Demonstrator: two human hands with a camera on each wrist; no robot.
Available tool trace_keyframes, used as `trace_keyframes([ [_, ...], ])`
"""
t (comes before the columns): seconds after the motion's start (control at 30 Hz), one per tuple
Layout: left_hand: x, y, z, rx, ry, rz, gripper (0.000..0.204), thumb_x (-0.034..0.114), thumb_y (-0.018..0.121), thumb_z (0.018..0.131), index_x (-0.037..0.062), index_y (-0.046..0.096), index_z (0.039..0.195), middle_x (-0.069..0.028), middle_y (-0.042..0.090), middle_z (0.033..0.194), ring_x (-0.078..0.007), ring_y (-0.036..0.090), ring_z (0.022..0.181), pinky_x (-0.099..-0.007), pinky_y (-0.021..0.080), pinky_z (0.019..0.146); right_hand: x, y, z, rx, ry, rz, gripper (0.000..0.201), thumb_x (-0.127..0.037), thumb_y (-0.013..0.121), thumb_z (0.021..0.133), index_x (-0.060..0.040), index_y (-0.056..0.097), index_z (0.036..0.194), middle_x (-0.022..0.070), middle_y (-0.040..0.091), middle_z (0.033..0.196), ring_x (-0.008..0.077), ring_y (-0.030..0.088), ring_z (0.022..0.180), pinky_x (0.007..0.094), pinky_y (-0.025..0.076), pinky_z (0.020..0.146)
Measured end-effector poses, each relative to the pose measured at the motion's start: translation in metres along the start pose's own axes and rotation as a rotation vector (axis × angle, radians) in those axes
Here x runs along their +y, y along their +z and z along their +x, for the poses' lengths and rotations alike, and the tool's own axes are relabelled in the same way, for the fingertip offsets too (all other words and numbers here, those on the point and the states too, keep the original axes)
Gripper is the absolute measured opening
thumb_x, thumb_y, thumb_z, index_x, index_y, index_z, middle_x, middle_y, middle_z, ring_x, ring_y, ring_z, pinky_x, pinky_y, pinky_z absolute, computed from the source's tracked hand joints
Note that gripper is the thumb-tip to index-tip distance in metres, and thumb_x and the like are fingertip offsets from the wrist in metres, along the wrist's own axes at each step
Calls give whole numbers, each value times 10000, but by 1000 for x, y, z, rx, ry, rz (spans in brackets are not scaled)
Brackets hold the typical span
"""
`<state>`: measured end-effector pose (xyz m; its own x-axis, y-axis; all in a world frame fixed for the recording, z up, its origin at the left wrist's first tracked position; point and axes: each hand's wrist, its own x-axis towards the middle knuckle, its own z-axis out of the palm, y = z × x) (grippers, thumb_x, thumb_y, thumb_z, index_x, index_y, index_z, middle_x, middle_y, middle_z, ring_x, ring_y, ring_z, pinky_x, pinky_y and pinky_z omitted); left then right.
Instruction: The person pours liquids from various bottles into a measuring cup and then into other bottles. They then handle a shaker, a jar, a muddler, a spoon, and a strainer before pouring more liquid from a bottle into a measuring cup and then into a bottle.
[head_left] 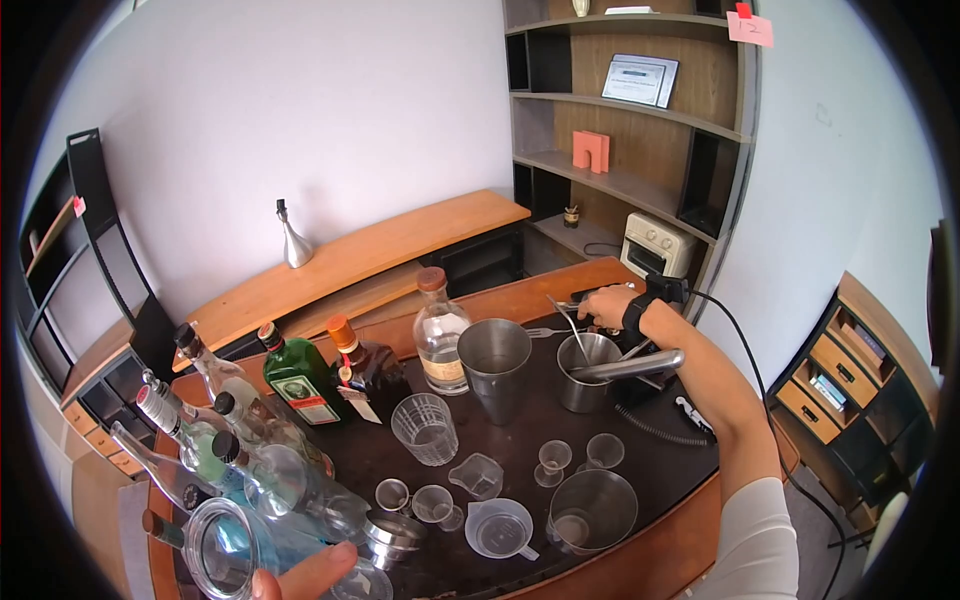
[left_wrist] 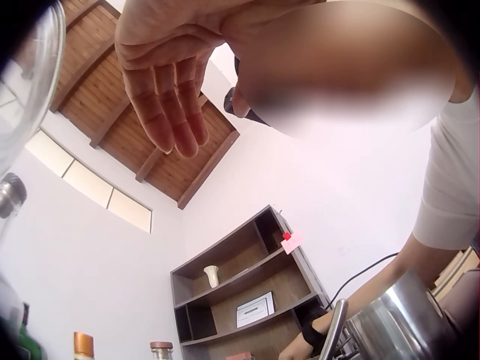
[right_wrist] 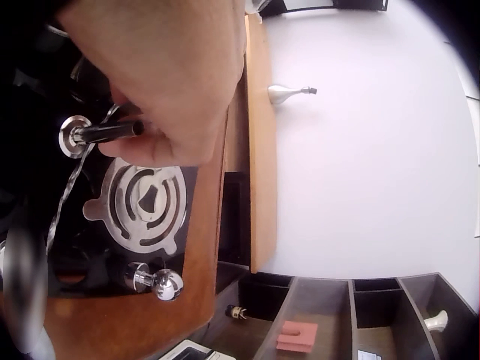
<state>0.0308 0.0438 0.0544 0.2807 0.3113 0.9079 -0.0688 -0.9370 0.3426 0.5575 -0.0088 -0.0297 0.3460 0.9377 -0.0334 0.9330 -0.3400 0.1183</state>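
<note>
My right hand reaches to the far right of the dark table, fingers bent downward among bar tools. In the right wrist view the fingers of that hand are right at a black rod with a silver disc end; a twisted metal stem runs beside it. I cannot tell which the fingers hold. A strainer lies flat close by. My left hand is low at the left, partly cut off, beside a clear glass jar. Its fingers look loosely extended in the left wrist view, with nothing held.
A steel tin holding metal tools stands near my right forearm, beside a taller tin. Several bottles, including a green bottle, crowd the left. A ribbed glass, measuring cup and mixing glass stand nearer me.
</note>
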Motion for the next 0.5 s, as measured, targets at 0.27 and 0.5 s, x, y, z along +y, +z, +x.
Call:
trace_keyframes([
  [0.27,6,-2,0,1,-45,45,640,152,662,967,-60,330,1472,-249,683,1037,-312,699,926,-362,542,821,-2,-58,-26,345,-69,94,274,-130,602,892,-124,676,1156,128,676,1066,353,649,1014,460,517,882],
  [0.5,3,-7,2,48,-79,53,587,147,674,964,-38,400,1449,-199,695,1006,-254,687,884,-348,539,802,-24,-91,-82,448,-56,83,270,-162,577,935,-108,642,1192,128,648,1059,348,631,1026,453,503,883],
])
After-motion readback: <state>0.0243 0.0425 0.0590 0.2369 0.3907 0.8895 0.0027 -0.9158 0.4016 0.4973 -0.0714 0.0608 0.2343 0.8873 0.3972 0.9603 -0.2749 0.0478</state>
